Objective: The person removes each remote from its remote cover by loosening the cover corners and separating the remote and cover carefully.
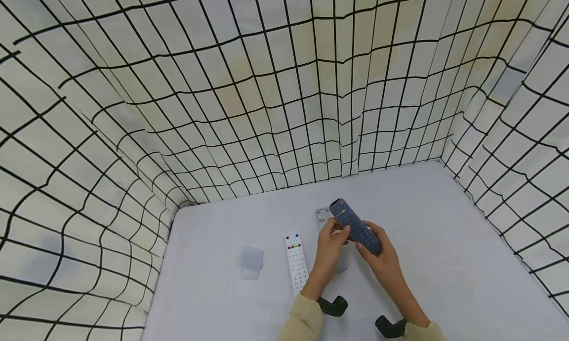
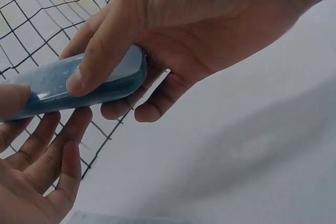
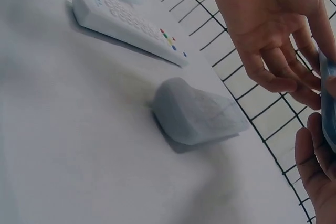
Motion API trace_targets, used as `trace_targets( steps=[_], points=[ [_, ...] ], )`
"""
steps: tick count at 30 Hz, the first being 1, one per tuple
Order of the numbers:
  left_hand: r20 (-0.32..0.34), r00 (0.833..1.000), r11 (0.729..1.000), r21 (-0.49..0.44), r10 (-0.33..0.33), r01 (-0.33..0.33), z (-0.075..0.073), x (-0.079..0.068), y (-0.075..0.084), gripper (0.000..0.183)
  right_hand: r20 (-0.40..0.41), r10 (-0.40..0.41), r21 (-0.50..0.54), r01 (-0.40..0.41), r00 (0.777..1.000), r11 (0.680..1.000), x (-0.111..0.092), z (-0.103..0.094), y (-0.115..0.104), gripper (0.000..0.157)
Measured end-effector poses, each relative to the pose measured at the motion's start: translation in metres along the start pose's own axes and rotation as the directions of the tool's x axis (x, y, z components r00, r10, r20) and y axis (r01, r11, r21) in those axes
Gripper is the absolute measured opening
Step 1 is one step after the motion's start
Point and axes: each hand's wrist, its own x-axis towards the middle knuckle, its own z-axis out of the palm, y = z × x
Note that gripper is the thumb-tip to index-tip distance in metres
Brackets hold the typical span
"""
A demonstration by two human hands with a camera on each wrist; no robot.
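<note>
Both hands hold a dark blue-grey remote control (image 1: 354,225) slantwise above the table, its button face up. At its left edge, my left hand (image 1: 330,247) pinches it, thumb on the near side and fingers behind. My right hand (image 1: 383,254) grips the lower rounded end. From the left wrist view, the right thumb (image 2: 92,69) lies across the remote's glossy face, with fingers underneath. The left hand's fingers (image 2: 55,163) come up from below.
A white remote (image 1: 297,262) with coloured buttons lies left of my left forearm. Beneath the hands lies a grey remote (image 3: 202,111) in a translucent cover, partly hidden in the head view. A translucent plastic piece (image 1: 252,262) sits farther left. Grid-patterned curtains (image 1: 284,104) border the white table (image 1: 444,242).
</note>
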Motion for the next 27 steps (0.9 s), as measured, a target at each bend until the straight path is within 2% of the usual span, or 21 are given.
trace_targets(
  steps=[3, 7, 11, 13, 14, 18, 21, 23, 25, 27],
  points=[
    [-0.007, 0.999, 0.999, 0.016, 0.031, -0.031, -0.007, -0.006, -0.001, 0.027, 0.018, 0.008, 0.058, -0.009, 1.0, 0.998, -0.002, 0.003, 0.004, 0.059],
    [-0.008, 0.995, 0.995, 0.029, 0.099, -0.099, -0.015, -0.015, 0.001, 0.029, 0.047, 0.062, 0.126, -0.068, 0.997, 0.99, -0.005, 0.004, 0.007, 0.044],
    [-0.004, 0.989, 0.986, 0.077, 0.146, -0.146, -0.02, -0.024, 0.003, 0.034, 0.105, 0.084, 0.259, -0.108, 0.991, 0.96, -0.009, 0.003, 0.008, 0.041],
    [-0.008, 0.988, 0.98, 0.127, 0.156, -0.154, -0.021, -0.029, 0.004, 0.036, 0.156, 0.074, 0.371, -0.128, 0.985, 0.92, -0.01, 0.002, 0.008, 0.041],
    [-0.011, 0.986, 0.975, 0.153, 0.166, -0.162, -0.021, -0.031, 0.004, 0.036, 0.187, 0.065, 0.435, -0.142, 0.98, 0.889, -0.01, 0.002, 0.008, 0.04],
    [-0.012, 0.969, 0.943, 0.231, 0.248, -0.239, -0.022, -0.038, 0.0, 0.03, 0.316, 0.03, 0.628, -0.232, 0.948, 0.743, -0.01, 0.001, 0.011, 0.033],
    [-0.008, 0.93, 0.893, 0.281, 0.368, -0.351, -0.023, -0.041, -0.003, 0.025, 0.381, 0.009, 0.693, -0.293, 0.924, 0.659, -0.009, 0.002, 0.013, 0.034],
    [0.007, 0.884, 0.832, 0.332, 0.468, -0.444, -0.025, -0.043, -0.006, 0.022, 0.409, 0.015, 0.705, -0.327, 0.912, 0.629, -0.008, 0.003, 0.014, 0.04],
    [0.034, 0.834, 0.764, 0.381, 0.551, -0.52, -0.027, -0.046, -0.009, 0.023, 0.43, 0.044, 0.692, -0.361, 0.902, 0.625, -0.008, 0.004, 0.014, 0.048],
    [0.073, 0.797, 0.708, 0.417, 0.599, -0.57, -0.03, -0.05, -0.012, 0.028, 0.446, 0.092, 0.663, -0.397, 0.89, 0.635, -0.007, 0.005, 0.013, 0.056]
  ],
)
